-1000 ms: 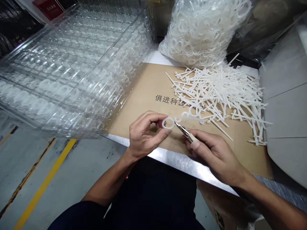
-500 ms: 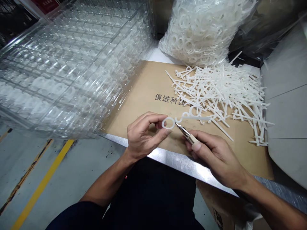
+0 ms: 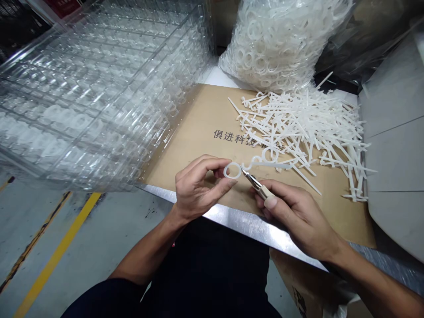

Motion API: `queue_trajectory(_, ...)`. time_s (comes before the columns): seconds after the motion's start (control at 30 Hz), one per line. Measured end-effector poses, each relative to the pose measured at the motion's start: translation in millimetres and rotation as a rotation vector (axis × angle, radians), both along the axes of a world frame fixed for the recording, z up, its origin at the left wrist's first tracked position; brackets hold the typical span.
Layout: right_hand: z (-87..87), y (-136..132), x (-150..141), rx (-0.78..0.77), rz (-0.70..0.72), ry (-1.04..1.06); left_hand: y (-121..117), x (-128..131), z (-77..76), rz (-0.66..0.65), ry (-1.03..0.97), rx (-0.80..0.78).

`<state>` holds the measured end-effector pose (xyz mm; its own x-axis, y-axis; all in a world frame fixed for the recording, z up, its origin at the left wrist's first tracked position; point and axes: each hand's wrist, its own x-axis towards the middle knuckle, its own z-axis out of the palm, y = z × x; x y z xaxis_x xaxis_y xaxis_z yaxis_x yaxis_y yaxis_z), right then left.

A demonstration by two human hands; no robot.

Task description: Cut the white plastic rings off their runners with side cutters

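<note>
My left hand [image 3: 198, 187] pinches a small white plastic ring [image 3: 232, 170] between thumb and fingers, just above the table's near edge. My right hand [image 3: 294, 216] grips a small pair of cutters [image 3: 255, 181], whose tips meet the ring where it joins a white plastic sprue [image 3: 265, 160] bearing more rings. Both hands hover over a brown cardboard sheet [image 3: 205, 128] with printed characters.
A pile of trimmed white sprue sticks [image 3: 308, 128] lies on the cardboard's right. Behind it stands a clear bag of white rings [image 3: 281, 39]. Stacked clear plastic trays [image 3: 96, 88] fill the left. A grey container [image 3: 394, 145] is at the right. The steel table edge [image 3: 241, 223] runs below my hands.
Almost nothing has moved; both hands keep the same hold on the ring and cutters, and the view shifted slightly.
</note>
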<state>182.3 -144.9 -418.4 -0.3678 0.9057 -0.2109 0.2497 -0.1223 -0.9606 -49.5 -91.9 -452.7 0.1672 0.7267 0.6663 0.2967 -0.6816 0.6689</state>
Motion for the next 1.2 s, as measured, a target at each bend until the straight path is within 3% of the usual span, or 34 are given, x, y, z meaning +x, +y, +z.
queue_trajectory(0.37, -0.7, -0.4, -0.8, 0.011, 0.005, -0.036, 1.0, 1.0, 0.9, -0.018, 0.002, 0.014)
queue_trajectory(0.77, 1.9, -0.3, -5.3, 0.123, 0.054, -0.169, 2.6, 1.5, -0.4, -0.003, 0.005, 0.024)
queue_trajectory(1.2, -7.8, 2.2, -2.4, -0.08, -0.02, -0.011, 1.9, -1.1, -6.6, 0.003, -0.063, 0.018)
